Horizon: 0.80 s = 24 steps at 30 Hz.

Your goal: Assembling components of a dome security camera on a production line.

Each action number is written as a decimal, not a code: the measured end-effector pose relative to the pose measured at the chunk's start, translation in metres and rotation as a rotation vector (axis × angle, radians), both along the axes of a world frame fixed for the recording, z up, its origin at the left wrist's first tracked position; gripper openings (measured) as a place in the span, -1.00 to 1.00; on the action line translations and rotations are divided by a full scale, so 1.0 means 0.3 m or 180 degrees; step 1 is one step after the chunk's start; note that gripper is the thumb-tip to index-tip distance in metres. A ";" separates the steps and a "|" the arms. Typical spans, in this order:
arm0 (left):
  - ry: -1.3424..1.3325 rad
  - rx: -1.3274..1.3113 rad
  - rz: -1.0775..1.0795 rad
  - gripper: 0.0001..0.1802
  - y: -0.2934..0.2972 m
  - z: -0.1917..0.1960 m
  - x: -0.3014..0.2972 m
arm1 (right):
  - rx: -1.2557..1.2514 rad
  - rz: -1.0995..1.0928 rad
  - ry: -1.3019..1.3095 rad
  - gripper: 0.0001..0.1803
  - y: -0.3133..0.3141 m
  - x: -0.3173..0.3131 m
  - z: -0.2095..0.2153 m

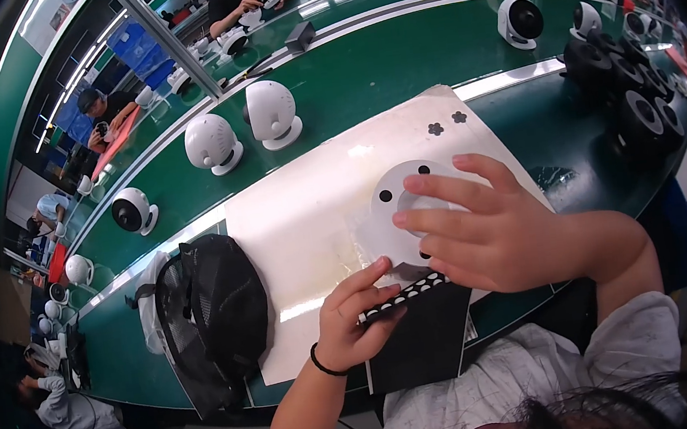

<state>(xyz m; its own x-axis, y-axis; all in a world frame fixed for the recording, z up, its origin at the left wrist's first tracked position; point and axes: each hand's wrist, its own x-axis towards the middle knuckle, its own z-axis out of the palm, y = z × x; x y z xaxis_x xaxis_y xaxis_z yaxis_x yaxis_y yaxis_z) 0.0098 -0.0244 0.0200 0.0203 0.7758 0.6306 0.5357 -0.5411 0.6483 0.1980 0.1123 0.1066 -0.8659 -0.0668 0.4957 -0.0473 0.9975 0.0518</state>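
Observation:
A white round disc (390, 217) with several black dots lies on the white board (293, 220) in front of me. My right hand (480, 224) reaches over it from the right, fingers spread and fingertips at the disc. Its thumb side is partly hidden by the disc's near edge. My left hand (359, 314), with a black band on the wrist, pinches a black strip with white dots (412, 293) just below the disc. Two small dark flower-shaped pieces (447, 123) lie at the board's far right corner.
A black mesh bag (214, 305) lies left of the board. White round-headed devices on stands (271, 112) stand along the green bench (393, 56). Several black round parts (645, 108) are piled at the right. A metal post (171, 43) rises behind; other people (247, 1) work beyond.

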 end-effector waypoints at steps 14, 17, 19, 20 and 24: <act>-0.0050 0.0163 0.0080 -0.65 0.019 -0.008 0.031 | -0.0225 0.0066 0.0683 -0.84 -0.007 0.068 -0.110; -0.0105 0.0189 0.0113 -0.66 0.025 -0.016 0.035 | -0.0042 0.0680 0.0694 -0.85 -0.006 0.084 -0.136; -0.0180 0.0205 0.0124 -0.66 0.030 -0.014 0.037 | -0.0376 0.0669 0.0864 -0.92 -0.009 0.096 -0.141; -0.0144 0.0195 0.0127 -0.66 0.031 -0.009 0.038 | -0.0582 0.0549 0.0851 -0.92 0.002 0.109 -0.128; -0.0040 0.0165 0.0124 -0.64 0.042 -0.007 0.046 | -0.1607 -0.0309 0.0755 -0.98 0.113 0.111 -0.083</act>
<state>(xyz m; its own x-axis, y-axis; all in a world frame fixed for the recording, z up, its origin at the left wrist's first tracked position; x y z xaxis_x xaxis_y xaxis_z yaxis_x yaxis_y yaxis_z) 0.0235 -0.0117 0.0180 -0.0174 0.7421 0.6701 0.5490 -0.5531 0.6267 0.2314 0.1461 0.0816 -0.7172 0.3035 0.6273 0.0006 0.9004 -0.4350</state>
